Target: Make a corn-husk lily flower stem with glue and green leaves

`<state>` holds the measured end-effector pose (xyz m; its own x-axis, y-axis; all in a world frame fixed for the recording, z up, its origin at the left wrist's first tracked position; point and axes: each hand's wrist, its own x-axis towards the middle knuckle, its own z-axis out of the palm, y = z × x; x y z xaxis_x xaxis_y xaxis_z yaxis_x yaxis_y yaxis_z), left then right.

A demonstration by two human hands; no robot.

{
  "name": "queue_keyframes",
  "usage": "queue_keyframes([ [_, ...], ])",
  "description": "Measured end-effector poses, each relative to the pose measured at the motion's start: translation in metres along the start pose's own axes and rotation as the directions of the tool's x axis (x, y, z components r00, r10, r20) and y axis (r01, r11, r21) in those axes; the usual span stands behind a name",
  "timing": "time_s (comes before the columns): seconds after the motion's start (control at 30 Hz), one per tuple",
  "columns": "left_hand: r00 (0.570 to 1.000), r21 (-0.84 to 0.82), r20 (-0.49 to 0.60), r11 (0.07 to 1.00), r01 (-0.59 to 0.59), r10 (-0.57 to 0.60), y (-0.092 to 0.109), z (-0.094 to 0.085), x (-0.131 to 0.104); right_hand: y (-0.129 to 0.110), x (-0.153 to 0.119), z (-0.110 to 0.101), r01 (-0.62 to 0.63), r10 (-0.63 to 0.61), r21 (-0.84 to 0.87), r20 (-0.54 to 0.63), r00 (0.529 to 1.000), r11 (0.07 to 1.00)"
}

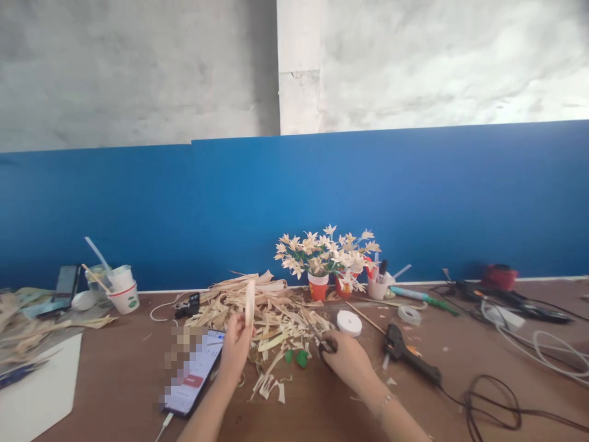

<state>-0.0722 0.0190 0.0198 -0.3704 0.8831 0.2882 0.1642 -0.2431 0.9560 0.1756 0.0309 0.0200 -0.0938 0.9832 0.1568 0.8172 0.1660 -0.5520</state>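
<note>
My left hand (237,344) pinches a pale strip of dried husk (250,304), which stands upright above the fingers. Black-handled scissors (326,347) are in my right hand (350,359), low over the table, their blades pointing up and left toward the scraps. Between and beyond both hands spreads a loose heap of dried husk strips (271,313). Green pieces (301,358) lie near the heap's front edge. Just past my right hand is a white round roll (349,323).
Husk flowers (322,248) stand in small red pots (318,287) by the blue partition (230,209). A phone (196,380) lies left of my left arm. Right of my right hand are a hot glue gun (409,356), a tape roll (409,315) and cables (497,399). Cups (123,298) stand far left.
</note>
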Motion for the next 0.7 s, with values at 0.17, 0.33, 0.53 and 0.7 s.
queue_keyframes([
  [0.17, 0.981, -0.068, 0.128, 0.985, 0.158, -0.148, 0.015, 0.007, -0.011, -0.006, 0.002, 0.016, -0.082, -0.037, 0.708, 0.151, 0.988, 0.701],
  [0.33, 0.920, 0.042, 0.368, 0.991, 0.125, -0.132, 0.017, 0.016, -0.020, -0.020, -0.003, 0.017, -0.072, -0.033, 0.919, 0.091, 0.995, 0.388],
  [0.53, 0.814, 0.172, 0.527, 0.968, 0.181, -0.246, 0.018, 0.017, -0.024, -0.015, -0.002, 0.010, 0.053, -0.121, 0.901, 0.000, 0.993, 0.430],
  [0.7, 0.808, -0.058, 0.509, 0.925, 0.377, -0.297, 0.023, 0.009, -0.021, -0.017, -0.003, 0.008, -0.053, -0.020, 0.882, 0.071, 0.997, 0.468],
])
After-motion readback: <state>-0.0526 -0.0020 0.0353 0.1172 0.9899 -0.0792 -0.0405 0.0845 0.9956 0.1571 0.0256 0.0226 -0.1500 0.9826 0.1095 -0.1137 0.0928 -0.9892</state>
